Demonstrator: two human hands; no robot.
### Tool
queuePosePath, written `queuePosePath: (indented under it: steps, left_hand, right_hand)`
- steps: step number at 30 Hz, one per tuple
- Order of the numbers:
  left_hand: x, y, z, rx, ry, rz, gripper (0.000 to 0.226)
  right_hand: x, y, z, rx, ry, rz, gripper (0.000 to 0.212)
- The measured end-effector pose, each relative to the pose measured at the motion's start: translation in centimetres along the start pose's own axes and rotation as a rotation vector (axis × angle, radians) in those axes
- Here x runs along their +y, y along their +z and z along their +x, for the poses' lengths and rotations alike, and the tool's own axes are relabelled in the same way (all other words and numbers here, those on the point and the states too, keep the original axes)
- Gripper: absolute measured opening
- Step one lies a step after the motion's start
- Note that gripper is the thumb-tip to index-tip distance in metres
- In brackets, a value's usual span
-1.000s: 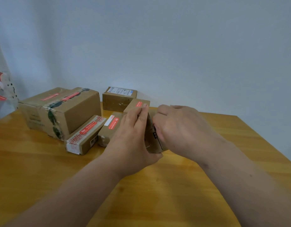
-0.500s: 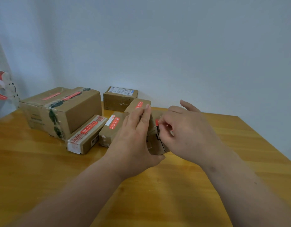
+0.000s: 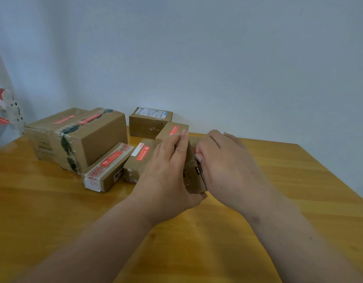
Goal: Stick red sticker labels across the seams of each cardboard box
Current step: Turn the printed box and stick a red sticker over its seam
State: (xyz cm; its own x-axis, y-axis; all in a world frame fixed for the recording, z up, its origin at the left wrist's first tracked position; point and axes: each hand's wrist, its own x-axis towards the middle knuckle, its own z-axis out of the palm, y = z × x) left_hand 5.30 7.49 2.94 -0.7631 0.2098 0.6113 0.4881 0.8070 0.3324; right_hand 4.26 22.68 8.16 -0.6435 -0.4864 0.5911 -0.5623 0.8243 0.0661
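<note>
My left hand [image 3: 168, 172] grips a small cardboard box [image 3: 193, 178] held on edge above the wooden table [image 3: 278, 201]; most of the box is hidden between my hands. My right hand [image 3: 227, 168] lies against the box's right face, fingertips pressing a red sticker [image 3: 195, 150] of which only a sliver shows. Behind stand more boxes with red stickers: a large taped box [image 3: 80, 137], a long flat box [image 3: 109, 167], a small box [image 3: 139, 158] and another small box [image 3: 172, 129].
A box with a white shipping label [image 3: 150, 121] stands at the back by the grey wall. At the far left hangs a white strip of backing paper with red stickers [image 3: 3, 107]. The table's right edge runs diagonally at the right.
My right hand opened briefly, showing a red sticker at the box's top edge, then flattened over the box face again. The left hand kept its grip and barely moved.
</note>
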Motion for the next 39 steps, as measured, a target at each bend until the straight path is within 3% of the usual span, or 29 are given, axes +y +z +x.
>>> queuePosePath:
  steps: [4, 8, 14, 32, 39]
  left_hand:
    - [-0.1, 0.1, -0.2, 0.016, -0.006, -0.008, 0.125]
    - [-0.1, 0.0, -0.2, 0.015, -0.015, -0.007, 0.126]
    - [-0.3, 0.1, -0.2, 0.015, -0.026, -0.004, 0.126]
    - [-0.2, 0.5, -0.2, 0.028, -0.034, 0.031, 0.124]
    - [-0.4, 0.4, -0.4, 0.061, -0.057, 0.013, 0.121]
  right_hand:
    - [-0.2, 0.6, -0.1, 0.038, 0.016, 0.094, 0.011]
    - [-0.2, 1.4, -0.3, 0.11, 0.077, 0.262, 0.03]
    - [-0.4, 2.2, -0.4, 0.175, 0.163, 0.383, 0.016]
    - [-0.8, 3.5, -1.0, 0.329, 0.222, 0.426, 0.016]
    - [-1.3, 3.6, -1.0, 0.36, 0.35, 0.498, 0.011]
